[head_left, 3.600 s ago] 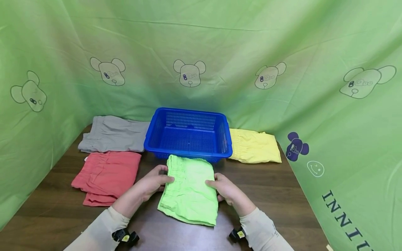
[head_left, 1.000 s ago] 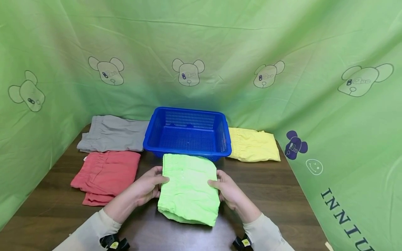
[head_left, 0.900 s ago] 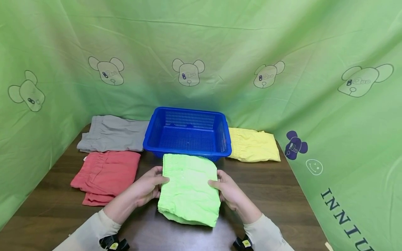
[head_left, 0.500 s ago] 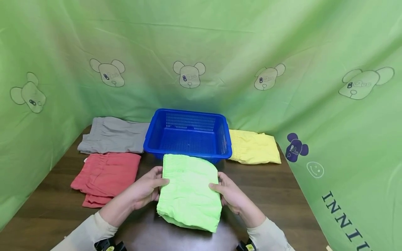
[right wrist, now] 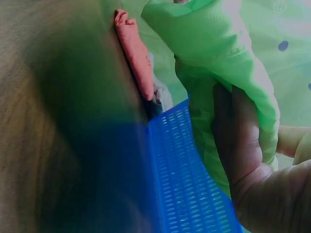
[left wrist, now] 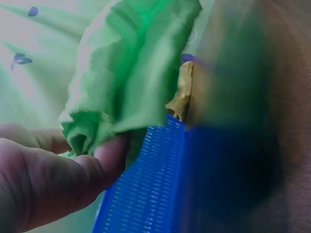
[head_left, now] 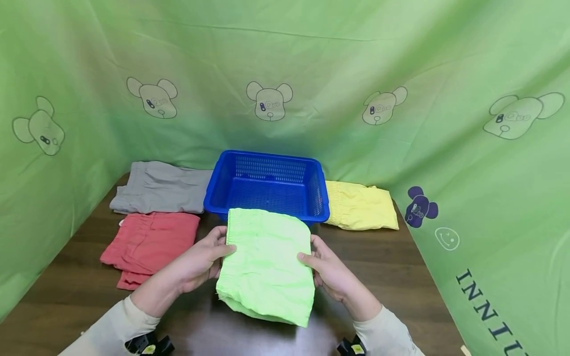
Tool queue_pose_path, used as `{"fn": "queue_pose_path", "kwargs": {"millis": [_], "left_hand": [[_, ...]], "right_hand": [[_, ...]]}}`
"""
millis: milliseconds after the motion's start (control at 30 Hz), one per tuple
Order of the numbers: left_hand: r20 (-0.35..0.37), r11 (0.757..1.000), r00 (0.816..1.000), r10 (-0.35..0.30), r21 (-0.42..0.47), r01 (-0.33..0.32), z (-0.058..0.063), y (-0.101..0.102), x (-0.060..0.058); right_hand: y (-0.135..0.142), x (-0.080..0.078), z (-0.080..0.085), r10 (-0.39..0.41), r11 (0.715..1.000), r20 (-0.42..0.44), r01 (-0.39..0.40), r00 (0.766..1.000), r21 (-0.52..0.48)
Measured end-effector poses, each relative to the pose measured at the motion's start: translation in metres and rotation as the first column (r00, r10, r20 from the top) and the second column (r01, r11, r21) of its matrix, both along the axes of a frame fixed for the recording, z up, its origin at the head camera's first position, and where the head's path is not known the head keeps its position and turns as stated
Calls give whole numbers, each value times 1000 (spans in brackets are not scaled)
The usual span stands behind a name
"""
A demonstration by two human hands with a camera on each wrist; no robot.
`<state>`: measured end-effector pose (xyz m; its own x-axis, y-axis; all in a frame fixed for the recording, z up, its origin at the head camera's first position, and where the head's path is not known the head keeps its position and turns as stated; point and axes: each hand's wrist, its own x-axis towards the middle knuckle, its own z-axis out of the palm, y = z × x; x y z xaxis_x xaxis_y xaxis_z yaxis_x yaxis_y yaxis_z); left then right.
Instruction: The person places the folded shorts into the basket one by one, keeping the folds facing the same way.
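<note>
Lime-green folded shorts (head_left: 269,267) with a gathered waistband are held above the table, in front of the blue basket. My left hand (head_left: 200,259) grips their left edge, thumb on top and fingers behind; the left wrist view shows this hand (left wrist: 58,170) pinching the layered cloth. On the opposite edge my right hand (head_left: 331,269) holds on in the same way. The right wrist view has fingers of this hand (right wrist: 262,179) under the green shorts (right wrist: 209,43). The shorts cover the near edge of the blue basket (head_left: 213,198), whose visible floor is bare.
Grey folded shorts (head_left: 165,188) lie left of the basket. Red folded shorts (head_left: 151,242) are in front of them. To the basket's right lie yellow folded shorts (head_left: 362,205). A printed green curtain (head_left: 311,64) surrounds the wooden table (head_left: 378,277) at the back and sides.
Both hands have raised the green shorts off the table and brought them closer to the head camera. The basket and the other shorts have stayed in place.
</note>
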<state>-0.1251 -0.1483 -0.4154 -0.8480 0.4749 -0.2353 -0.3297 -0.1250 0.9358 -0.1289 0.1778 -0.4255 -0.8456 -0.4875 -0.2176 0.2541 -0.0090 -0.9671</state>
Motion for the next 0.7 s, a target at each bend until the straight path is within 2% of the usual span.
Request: {"fn": "queue_pose_path", "kwargs": {"millis": [267, 433, 600, 700], "left_hand": [[-13, 999, 1000, -2, -46, 1, 19, -1, -1], [-15, 998, 1000, 8, -67, -9, 28, 2, -9], [3, 998, 1000, 20, -66, -19, 32, 4, -17], [-9, 998, 1000, 18, -56, -18, 35, 5, -22]], "right_hand": [[-1, -2, 12, -12, 1000, -7, 12, 1000, -13], [1, -8, 18, -33, 999, -28, 32, 999, -34], [4, -15, 23, -44, 998, -63, 41, 997, -43], [5, -20, 27, -57, 998, -75, 54, 996, -35]]}}
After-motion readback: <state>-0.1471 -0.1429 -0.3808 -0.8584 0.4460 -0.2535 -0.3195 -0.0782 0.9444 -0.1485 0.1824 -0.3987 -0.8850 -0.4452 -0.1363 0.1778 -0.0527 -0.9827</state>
